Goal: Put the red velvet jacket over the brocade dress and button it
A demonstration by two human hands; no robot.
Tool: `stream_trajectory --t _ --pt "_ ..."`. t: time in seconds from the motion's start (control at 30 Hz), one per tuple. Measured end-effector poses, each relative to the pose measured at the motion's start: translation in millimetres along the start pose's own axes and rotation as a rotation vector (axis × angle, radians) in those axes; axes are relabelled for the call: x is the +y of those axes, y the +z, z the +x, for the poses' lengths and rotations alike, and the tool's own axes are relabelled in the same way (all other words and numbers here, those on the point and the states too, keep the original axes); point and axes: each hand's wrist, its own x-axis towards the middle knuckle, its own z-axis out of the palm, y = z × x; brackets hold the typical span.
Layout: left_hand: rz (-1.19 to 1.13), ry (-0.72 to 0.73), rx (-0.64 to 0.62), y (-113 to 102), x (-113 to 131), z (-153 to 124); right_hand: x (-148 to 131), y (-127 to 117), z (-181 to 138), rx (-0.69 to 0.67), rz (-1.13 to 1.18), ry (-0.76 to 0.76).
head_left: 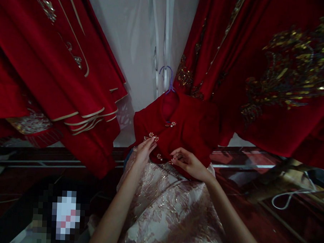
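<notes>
A small red garment (189, 119) with a round neckline hangs in front of me on a purple hanger (170, 80). Beaded flower fasteners (159, 157) run down its front. My left hand (144, 149) pinches the garment's front at one of these beaded flowers (156, 138). Low on the garment, the thumb and fingers of my right hand (185, 160) close around its front edge, where another small fastener (171, 162) shows. Below the red part is a pale brocade skirt (158, 214) with a pink and gold floral pattern; my forearms pass over it.
Larger red garments with pale piping (59, 59) hang at the left. Red garments with gold sequin embroidery (293, 66) hang at the right. Behind are white wall panels (123, 34) and a low metal rail (69, 164). A white cord (284, 202) loops at right.
</notes>
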Motion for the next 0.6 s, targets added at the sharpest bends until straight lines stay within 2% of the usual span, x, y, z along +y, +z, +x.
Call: stream_trajectory --t 0.23,0.33,0.4,0.47,0.53,0.6 --pt "0.126 0.059 0.115 6 -7 10 1 3 0 -0.003 -0.045 0.002" --pt "0.348 0.074 0.030 19 -4 14 -4 0 -3 -0.044 -0.072 0.010" --pt "0.550 0.222 -0.087 31 4 14 -10 -5 -7 -0.108 -0.085 0.032" --pt "0.740 0.466 -0.182 44 15 13 -17 -10 -12 -0.177 -0.098 0.056" --pt "0.938 0.691 -0.226 56 26 11 -24 -15 -15 -0.220 -0.108 0.066" --pt "1.162 0.843 -0.232 64 35 12 -30 -18 -17 -0.226 -0.118 0.059"
